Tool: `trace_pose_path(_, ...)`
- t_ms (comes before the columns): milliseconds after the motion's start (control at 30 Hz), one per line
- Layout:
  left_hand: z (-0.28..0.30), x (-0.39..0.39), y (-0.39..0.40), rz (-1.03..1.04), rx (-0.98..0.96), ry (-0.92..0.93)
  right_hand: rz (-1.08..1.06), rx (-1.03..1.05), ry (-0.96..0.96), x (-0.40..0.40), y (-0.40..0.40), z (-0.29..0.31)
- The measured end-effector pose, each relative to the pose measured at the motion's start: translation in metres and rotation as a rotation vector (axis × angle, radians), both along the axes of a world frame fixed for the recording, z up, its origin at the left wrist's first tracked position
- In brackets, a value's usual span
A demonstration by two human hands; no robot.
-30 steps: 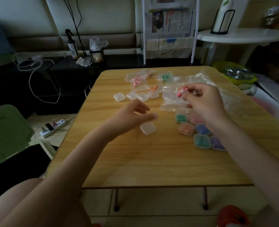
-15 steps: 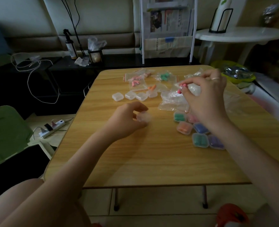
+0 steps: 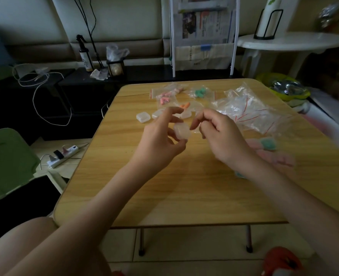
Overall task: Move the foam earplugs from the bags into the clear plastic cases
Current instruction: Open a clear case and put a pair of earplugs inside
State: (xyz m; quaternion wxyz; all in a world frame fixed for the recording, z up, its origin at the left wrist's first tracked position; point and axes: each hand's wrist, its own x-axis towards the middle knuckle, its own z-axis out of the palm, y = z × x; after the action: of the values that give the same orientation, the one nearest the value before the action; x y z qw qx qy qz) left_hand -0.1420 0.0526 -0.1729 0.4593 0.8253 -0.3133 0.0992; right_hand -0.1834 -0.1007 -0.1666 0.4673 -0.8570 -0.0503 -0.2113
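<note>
Fingers of the left hand [image 3: 160, 144] are pinching a small clear plastic case [image 3: 182, 131] above the wooden counter [image 3: 184, 188]. Beside it, the right hand [image 3: 222, 136] is curling; I cannot tell whether it is holding anything.

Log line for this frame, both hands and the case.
left hand: holds clear case above table | right hand: fingers curled beside case, contents unclear | lid: shut

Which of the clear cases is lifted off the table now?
The clear case held in the left hand, in front of the right hand. The other empty cases lie on the table behind it.
</note>
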Motion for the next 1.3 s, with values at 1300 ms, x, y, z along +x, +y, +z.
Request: trace_pose_path(1300, 0.004, 0.010, 0.006, -0.237, -0.511, 0.939, 0.124, -0.062, 0.190, -0.002, -0.014, 0.003)
